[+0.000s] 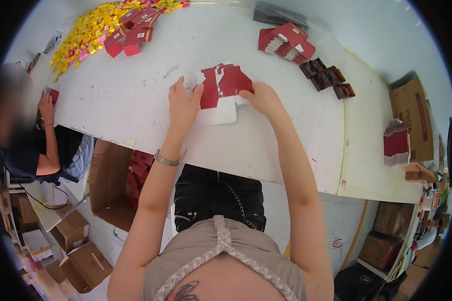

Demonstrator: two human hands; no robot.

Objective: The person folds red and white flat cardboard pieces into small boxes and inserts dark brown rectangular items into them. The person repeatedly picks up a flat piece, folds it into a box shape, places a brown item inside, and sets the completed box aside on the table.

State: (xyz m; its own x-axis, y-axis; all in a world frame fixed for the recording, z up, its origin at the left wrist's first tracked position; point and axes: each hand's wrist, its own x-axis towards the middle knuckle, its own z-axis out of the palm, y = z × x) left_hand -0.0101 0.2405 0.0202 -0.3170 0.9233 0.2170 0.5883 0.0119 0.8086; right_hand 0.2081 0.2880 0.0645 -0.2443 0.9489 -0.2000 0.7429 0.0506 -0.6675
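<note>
A partly folded red cardboard carton blank [237,83], with white inner faces and cut-out flaps, lies on the white table in front of me. My right hand [261,98] pinches its right edge between thumb and fingers. At the carton's left side, my left hand [184,103] has its fingers spread upward, apart from the thumb, which touches the red edge. Something clear and shiny shows between that thumb and fingers, too indistinct to name. A white flap [218,114] of cardboard extends toward me below the red panels.
Small yellow wrapped pieces [88,37] are heaped at the far left beside red boxes [138,35]. Stacked red cartons [289,42] and dark brown trays [326,78] lie far right. A person [27,125] works at left. Below the table edge stands an open cardboard box [108,175].
</note>
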